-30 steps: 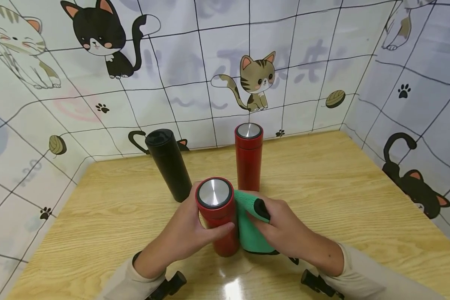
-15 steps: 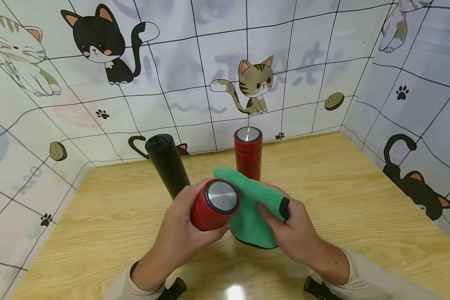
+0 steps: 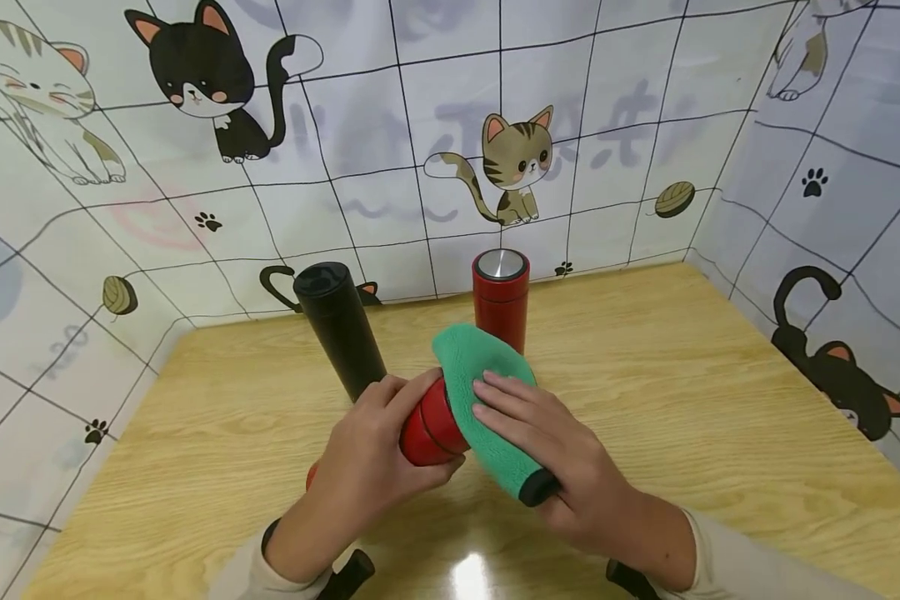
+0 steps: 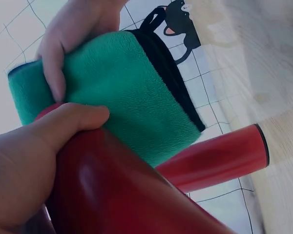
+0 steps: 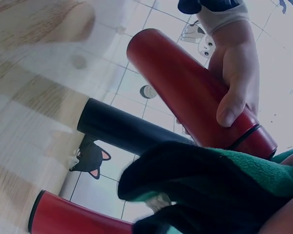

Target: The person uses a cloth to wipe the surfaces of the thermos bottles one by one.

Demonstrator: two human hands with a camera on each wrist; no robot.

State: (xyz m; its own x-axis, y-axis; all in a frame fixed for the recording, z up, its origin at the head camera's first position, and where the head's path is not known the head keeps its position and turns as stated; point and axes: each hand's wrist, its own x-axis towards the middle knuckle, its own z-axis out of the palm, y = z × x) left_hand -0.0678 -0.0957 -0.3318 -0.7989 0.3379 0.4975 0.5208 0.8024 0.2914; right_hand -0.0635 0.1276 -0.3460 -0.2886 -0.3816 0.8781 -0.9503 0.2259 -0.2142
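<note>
My left hand point(image 3: 371, 450) grips a red thermos point(image 3: 429, 427) just below its lid and holds it tilted, lid toward the right hand. In the left wrist view the thumb point(image 4: 83, 117) lies across the thermos's neck. A green cloth point(image 3: 480, 367) with black edging covers the lid's top. My right hand point(image 3: 570, 454) holds this cloth against the lid, several fingers spread over its outer side. The thermos base point(image 5: 141, 41) is raised off the table in the right wrist view. The metal lid top is hidden under the cloth.
A black thermos point(image 3: 337, 325) stands behind my left hand. Farther back and right, a second red thermos point(image 3: 501, 300) stands upright, its lower part hidden by the cloth. Both are on the wooden table point(image 3: 682, 400), which ends at a cat-print wall covering point(image 3: 390, 125).
The thermos was lifted from the table and tipped toward the right hand. The green cloth moved from the thermos's side up over the lid, and my right fingers now lie on it.
</note>
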